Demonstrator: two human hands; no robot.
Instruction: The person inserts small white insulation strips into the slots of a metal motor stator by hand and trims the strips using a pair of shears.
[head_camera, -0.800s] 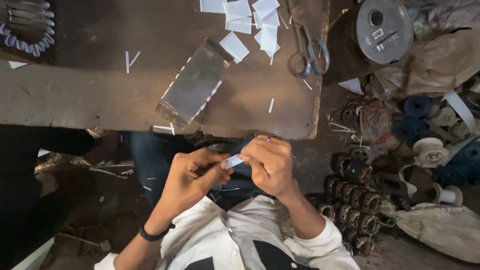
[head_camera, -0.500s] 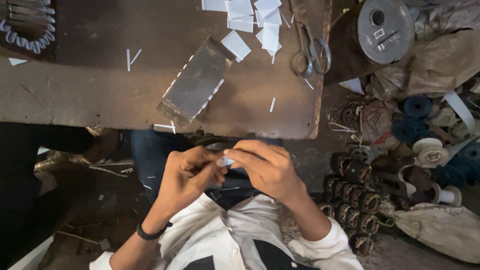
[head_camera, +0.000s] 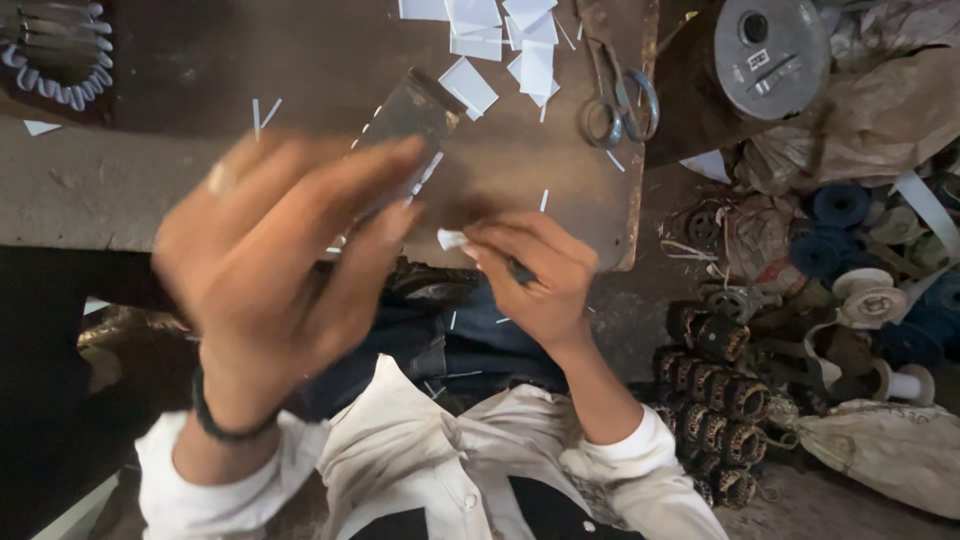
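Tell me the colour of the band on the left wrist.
Black wristband, seen in the head view.

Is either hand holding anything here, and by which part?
The right hand pinches a small white paper piece by one end between its fingers. The left hand is raised, blurred, open and appears empty.

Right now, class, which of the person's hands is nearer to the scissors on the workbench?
Right. The right hand sits just below and left of the scissors, pinching a small white paper piece. The blurred left hand is raised farther left.
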